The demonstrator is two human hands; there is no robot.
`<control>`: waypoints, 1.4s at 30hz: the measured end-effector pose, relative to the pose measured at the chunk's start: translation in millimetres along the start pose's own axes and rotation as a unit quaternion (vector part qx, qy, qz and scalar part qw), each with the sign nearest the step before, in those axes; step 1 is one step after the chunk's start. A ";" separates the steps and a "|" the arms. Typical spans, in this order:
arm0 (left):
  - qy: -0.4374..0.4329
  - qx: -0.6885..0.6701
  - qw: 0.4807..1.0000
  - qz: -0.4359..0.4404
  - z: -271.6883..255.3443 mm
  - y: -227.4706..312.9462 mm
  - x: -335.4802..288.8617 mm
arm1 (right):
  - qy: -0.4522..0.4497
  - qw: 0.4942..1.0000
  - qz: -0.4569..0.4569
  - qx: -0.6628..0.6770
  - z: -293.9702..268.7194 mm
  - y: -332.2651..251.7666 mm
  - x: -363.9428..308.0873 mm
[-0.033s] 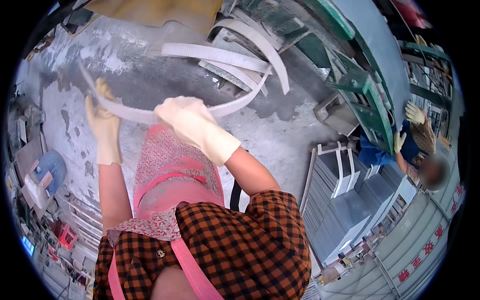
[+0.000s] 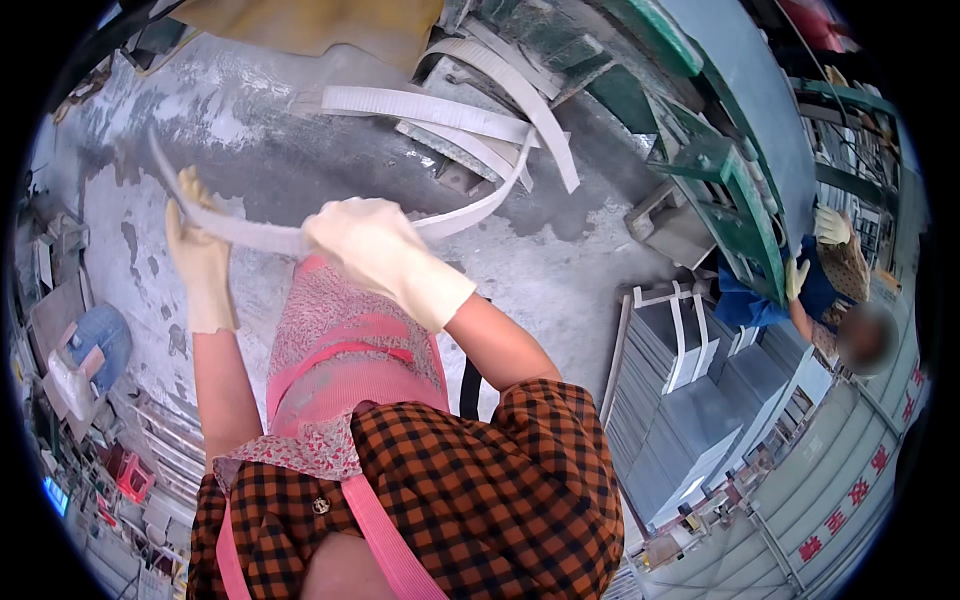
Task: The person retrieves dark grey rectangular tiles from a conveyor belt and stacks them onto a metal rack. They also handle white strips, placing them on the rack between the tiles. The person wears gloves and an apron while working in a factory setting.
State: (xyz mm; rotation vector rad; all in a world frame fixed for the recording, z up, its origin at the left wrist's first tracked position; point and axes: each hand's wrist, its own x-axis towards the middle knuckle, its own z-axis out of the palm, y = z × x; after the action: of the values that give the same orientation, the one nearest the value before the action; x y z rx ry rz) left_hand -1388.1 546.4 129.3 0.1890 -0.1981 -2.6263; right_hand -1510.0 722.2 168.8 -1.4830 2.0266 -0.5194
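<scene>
A long white ribbed strip curves in front of me, its left end rising past my left hand and its right part bending up toward more strips. My right hand, in a cream rubber glove, is closed round the strip at mid-length. Also gloved, my left hand has its fingers stretched up and apart, and the strip lies across them. Several similar white strips rest over a low block on the floor beyond. A pink patterned apron hangs below my hands.
Grey panels stand stacked at right, beside a green metal frame. A co-worker's gloved hand shows at far right. A blue container is at left. Yellow-brown sheeting lies at the far side of the wet, stained floor.
Both my hands have shifted slightly left, and the strip has moved with them. My right hand stays closed on it.
</scene>
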 end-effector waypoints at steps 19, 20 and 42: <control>-0.141 -0.052 0.914 0.376 -46.0 221.5 -316.1 | 0.040 0.958 -0.253 -0.131 91.4 -177.1 26.2; -0.155 -0.015 0.905 0.397 -46.9 225.9 -327.5 | 0.019 0.961 -0.244 -0.128 95.4 -181.2 27.4; -0.124 -0.102 0.900 0.405 -42.3 245.0 -326.3 | 0.057 0.976 -0.171 -0.123 105.4 -149.8 44.0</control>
State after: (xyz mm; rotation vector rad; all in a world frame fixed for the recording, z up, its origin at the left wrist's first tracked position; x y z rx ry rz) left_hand -983.4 488.8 162.4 -0.2580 -0.0605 -1.8073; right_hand -1342.5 636.2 170.3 -2.0137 1.9859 -0.5122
